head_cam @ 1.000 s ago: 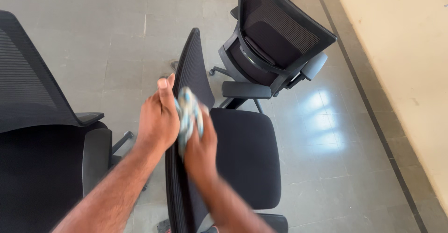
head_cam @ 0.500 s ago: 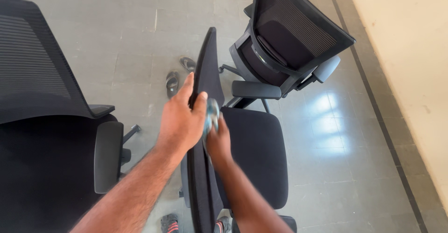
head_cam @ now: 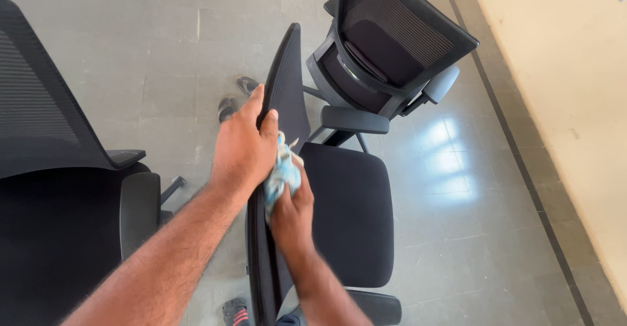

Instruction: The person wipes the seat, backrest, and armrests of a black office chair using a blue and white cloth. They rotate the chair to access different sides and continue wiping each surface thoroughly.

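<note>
Two hands worked a cloth on the back of a black office chair.

Nearest, both forearms ran off the bottom edge, and a sandal [head_cam: 235, 311] showed only partly by the chair's base. The right hand [head_cam: 292, 211], blurred, was closed around a crumpled pale blue and white cloth [head_cam: 283, 172], pressing it on the front face of the backrest [head_cam: 287, 91]; its fingers were mostly hidden behind the cloth. The left hand [head_cam: 244, 144] gripped the backrest's thin edge from behind, thumb over the rim. The backrest, seen edge-on, was a slim curved mesh panel; the padded seat [head_cam: 353, 215] looked matte and fabric-covered. At left, another chair [head_cam: 59, 189] was cut off by the frame. Farther off, a third chair [head_cam: 392, 45] showed see-through mesh and a smooth armrest [head_cam: 354, 119]. The floor [head_cam: 457, 169] was glossy grey tile with glare.
</note>
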### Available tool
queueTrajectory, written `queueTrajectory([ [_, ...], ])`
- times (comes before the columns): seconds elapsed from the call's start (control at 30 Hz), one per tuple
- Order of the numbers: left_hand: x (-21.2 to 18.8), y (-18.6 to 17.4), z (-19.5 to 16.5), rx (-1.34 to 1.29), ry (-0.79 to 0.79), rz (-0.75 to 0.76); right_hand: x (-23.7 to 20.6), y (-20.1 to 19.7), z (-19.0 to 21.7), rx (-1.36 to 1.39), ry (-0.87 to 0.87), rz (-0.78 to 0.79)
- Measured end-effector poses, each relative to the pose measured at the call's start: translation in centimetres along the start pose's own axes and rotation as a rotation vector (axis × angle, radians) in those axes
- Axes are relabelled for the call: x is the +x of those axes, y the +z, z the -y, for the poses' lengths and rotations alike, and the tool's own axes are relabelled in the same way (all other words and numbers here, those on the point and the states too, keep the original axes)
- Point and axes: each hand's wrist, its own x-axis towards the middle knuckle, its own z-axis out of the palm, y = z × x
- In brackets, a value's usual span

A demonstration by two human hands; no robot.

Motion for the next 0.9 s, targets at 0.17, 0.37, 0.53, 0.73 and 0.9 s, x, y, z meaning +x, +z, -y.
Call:
queueTrajectory([
  [0.17,0.0,0.1,-0.1,0.0,0.041,-0.036,1.4,-1.3,-3.5,0.028,0.457,-0.095],
  [0.37,0.3,1.4,0.8,-0.069,0.129,-0.053,-5.8,-4.8,-2.8,0.105,0.44,-0.013],
  [0.53,0.4,1.9,1.6,-0.134,0.046,-0.008,-0.8,-2.7,2.2,0.122,0.218,-0.024],
  [0.73,0.4,1.2,2.0,-0.125,-0.031,-0.01,17.8,3.8,4.0,-0.523,-0.153,0.023],
  [0.9,0.0,1.0,2.3,-0.225,0.162,-0.133,26.2,6.4,4.0,-0.893,-0.21,-0.002],
])
